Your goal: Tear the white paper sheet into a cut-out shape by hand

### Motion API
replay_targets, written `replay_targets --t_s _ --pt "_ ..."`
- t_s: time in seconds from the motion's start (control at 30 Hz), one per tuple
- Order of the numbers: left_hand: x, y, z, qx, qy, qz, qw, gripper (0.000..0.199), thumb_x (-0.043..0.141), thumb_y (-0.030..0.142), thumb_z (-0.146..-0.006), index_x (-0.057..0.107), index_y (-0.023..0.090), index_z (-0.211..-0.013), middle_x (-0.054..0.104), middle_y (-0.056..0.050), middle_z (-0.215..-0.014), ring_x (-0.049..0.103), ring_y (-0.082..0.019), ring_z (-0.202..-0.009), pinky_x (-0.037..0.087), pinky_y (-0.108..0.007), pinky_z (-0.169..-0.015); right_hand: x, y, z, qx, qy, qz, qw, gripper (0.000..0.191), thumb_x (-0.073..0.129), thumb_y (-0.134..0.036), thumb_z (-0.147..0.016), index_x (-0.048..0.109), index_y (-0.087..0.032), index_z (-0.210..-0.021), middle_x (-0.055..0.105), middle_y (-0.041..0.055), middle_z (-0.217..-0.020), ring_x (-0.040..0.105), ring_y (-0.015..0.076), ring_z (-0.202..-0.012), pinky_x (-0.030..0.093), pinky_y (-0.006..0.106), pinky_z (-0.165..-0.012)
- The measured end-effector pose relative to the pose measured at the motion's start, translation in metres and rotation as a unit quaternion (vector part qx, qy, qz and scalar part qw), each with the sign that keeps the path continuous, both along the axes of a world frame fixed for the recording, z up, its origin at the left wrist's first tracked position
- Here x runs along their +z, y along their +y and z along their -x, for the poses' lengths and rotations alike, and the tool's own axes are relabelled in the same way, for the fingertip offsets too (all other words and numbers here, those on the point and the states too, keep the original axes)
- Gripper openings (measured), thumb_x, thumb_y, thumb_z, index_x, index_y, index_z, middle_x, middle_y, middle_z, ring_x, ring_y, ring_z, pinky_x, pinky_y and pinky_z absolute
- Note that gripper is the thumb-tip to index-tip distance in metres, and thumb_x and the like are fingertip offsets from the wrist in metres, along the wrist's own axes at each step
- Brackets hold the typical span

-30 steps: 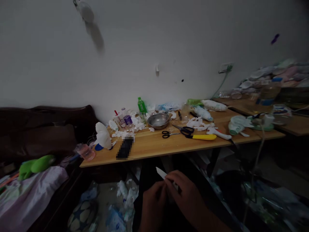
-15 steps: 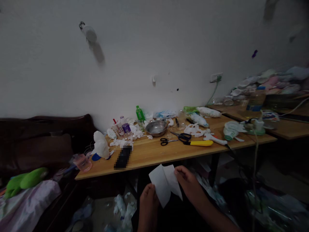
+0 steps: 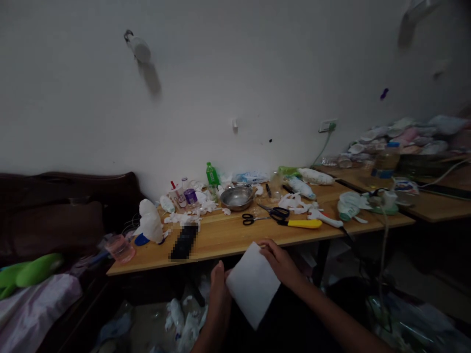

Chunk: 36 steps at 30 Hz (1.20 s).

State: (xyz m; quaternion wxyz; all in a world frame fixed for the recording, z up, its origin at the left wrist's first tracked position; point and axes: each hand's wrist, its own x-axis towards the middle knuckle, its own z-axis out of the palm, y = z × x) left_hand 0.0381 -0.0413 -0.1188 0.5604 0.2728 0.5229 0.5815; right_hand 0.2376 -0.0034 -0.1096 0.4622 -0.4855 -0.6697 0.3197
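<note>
Holding a white sheet (image 3: 253, 287) between two hands, before the desk (image 3: 221, 240).

From where I stand, the step seems to be opening the sheet flat: the right hand's (image 3: 278, 261) fingers pinch its upper edge, while the left hand (image 3: 220, 287) meets its left corner (partly hidden, so I cannot tell whether it pinches). Beyond the fingers lie scissors (image 3: 280, 212) and a metal bowl (image 3: 237, 198). The next move probably calls for a light, even touch.
</note>
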Motion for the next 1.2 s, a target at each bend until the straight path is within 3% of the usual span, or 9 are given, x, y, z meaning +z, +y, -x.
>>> replay_targets --t_s 0.1,0.2,0.33,0.43,0.57,0.7,0.9,1.2 --pt "0.008 0.02 0.007 -0.082 0.066 -0.027 0.994 0.066 0.068 0.067 -0.067 0.046 0.02 -0.107 0.067 -0.001 -0.07 0.06 -0.016 -0.052 0.04 -0.025 -0.048 0.008 0.018 -0.006 0.08 -0.05 -0.029 0.995 0.022 0.051 -0.037 -0.093 0.065 -0.019 -0.094 0.068 0.0024 -0.084 0.062 0.0175 -0.08 0.048 0.031 -0.076" --pt "0.02 0.032 0.012 -0.163 0.163 -0.072 0.97 0.061 0.07 0.062 -0.067 0.056 0.017 -0.106 0.064 0.001 -0.066 0.053 -0.014 -0.044 0.036 -0.025 -0.044 0.02 0.039 -0.011 0.177 -0.099 -0.053 0.978 0.024 0.054 -0.036 -0.095 0.067 -0.017 -0.089 0.069 0.0027 -0.09 0.064 0.017 -0.087 0.049 0.035 -0.083" --pt "0.027 0.048 0.004 -0.199 0.294 -0.147 0.923 0.027 0.074 0.041 -0.069 0.07 0.019 -0.084 0.065 0.0 -0.074 0.057 -0.016 -0.067 0.045 -0.028 -0.065 0.03 0.07 -0.012 0.269 -0.153 -0.066 0.949 0.024 0.061 -0.039 -0.093 0.067 -0.015 -0.093 0.069 0.0026 -0.094 0.065 0.018 -0.092 0.051 0.04 -0.087" --pt "0.023 0.066 -0.006 -0.195 0.365 -0.17 0.894 0.02 0.065 0.037 -0.077 0.069 0.019 -0.07 0.065 -0.001 -0.069 0.056 -0.018 -0.07 0.044 -0.03 -0.072 0.027 0.094 -0.009 0.269 -0.178 -0.068 0.944 0.025 0.061 -0.039 -0.094 0.065 -0.015 -0.102 0.068 0.0033 -0.098 0.065 0.0177 -0.089 0.053 0.039 -0.083" --pt "0.016 0.088 -0.006 -0.151 0.421 -0.189 0.874 0.029 0.064 0.038 -0.081 0.067 0.017 -0.1 0.066 -0.006 -0.091 0.058 -0.021 -0.086 0.044 -0.033 -0.081 0.018 0.12 -0.005 0.271 -0.202 -0.061 0.939 0.026 0.06 -0.039 -0.094 0.063 -0.015 -0.105 0.066 0.003 -0.097 0.064 0.0158 -0.083 0.054 0.035 -0.076" --pt "0.016 0.099 0.0 -0.148 0.437 -0.201 0.864 0.053 0.075 0.024 -0.07 0.058 0.017 -0.119 0.062 -0.009 -0.112 0.058 -0.022 -0.098 0.043 -0.032 -0.087 0.011 0.133 -0.001 0.29 -0.214 -0.053 0.931 0.029 0.061 -0.039 -0.093 0.061 -0.016 -0.109 0.065 0.0032 -0.098 0.064 0.0158 -0.082 0.055 0.034 -0.074" --pt "0.022 0.113 0.005 -0.22 0.429 -0.203 0.852 0.044 0.06 0.011 -0.081 0.056 0.019 -0.124 0.064 0.002 -0.08 0.06 -0.014 -0.073 0.047 -0.029 -0.073 0.012 0.142 0.0 0.296 -0.223 -0.049 0.928 0.033 0.062 -0.04 -0.092 0.06 -0.016 -0.115 0.065 0.003 -0.098 0.063 0.016 -0.081 0.054 0.035 -0.073" --pt "0.013 0.129 -0.003 -0.187 0.49 -0.174 0.833 0.026 0.061 0.027 -0.09 0.06 0.016 -0.113 0.063 0.001 -0.079 0.061 -0.015 -0.072 0.052 -0.035 -0.072 0.009 0.148 -0.018 0.198 -0.242 -0.076 0.947 0.03 0.06 -0.038 -0.094 0.061 -0.016 -0.115 0.066 0.0055 -0.107 0.065 0.0181 -0.09 0.055 0.039 -0.08"
